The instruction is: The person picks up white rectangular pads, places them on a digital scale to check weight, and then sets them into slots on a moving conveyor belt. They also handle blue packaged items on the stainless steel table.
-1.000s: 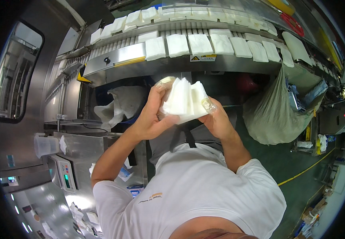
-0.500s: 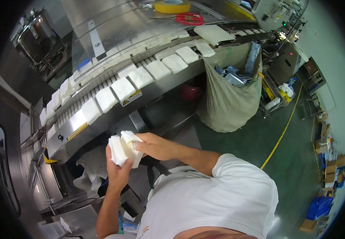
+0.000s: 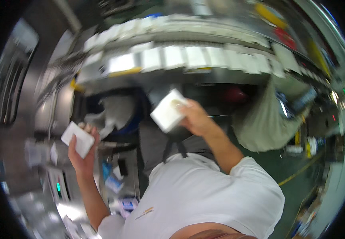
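Note:
My left hand is out to the left, closed around a small stack of folded white wipes, thumb across its top face. Nearer the middle, my right hand grips a thicker white stack by its right side; a pale round spot shows on it by the fingers. The two hands are well apart. Beyond them, a row of similar white folded pads lies along the conveyor. Motion blurs the picture, so the layers in each stack cannot be counted.
A large beige sack with blue wrappers hangs at the conveyor's right. A grey-white cloth lies below its left end. At lower left stands a device with a green display. Yellow tape and a red-handled tool lie far right.
My hands were together on the white wipes; now they are apart, each with its own stack. The left has moved left, the right to the right and farther out. The view has turned left.

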### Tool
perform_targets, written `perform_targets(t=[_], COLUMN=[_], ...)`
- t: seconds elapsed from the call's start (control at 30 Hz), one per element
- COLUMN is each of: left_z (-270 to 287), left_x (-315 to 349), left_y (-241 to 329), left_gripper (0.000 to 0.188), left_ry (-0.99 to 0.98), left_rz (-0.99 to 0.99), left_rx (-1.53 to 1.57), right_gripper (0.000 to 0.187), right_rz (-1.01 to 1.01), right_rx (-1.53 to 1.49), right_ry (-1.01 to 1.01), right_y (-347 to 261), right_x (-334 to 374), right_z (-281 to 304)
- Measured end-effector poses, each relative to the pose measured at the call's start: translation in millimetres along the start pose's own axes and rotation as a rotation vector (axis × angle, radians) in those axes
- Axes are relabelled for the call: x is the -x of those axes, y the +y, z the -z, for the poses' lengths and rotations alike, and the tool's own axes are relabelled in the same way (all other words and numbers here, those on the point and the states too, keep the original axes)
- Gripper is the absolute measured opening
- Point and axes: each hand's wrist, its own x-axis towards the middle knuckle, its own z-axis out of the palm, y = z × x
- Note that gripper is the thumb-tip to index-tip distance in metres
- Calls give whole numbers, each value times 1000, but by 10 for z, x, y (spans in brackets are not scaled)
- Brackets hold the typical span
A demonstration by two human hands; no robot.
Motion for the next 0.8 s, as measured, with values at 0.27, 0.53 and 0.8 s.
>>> perform_targets(t=[0.27,0.53,0.8], left_z=[2210,2562,303], left_x=[736,1108,957], left_y=[982,1094,388], left_gripper=[44,41,59], left_ry=[488,483,706], left_rz=[103,101,-445], left_rx=[-618,-1238,-1819], right_gripper=[37,34,30], right_rz=[308,398,184], right_rx=[693,725,342], right_ry=[-71,-178,-53], right_y=[-208,-233,-224], right_x=[-167,-206,-62], right_z=[-381,-596,-476])
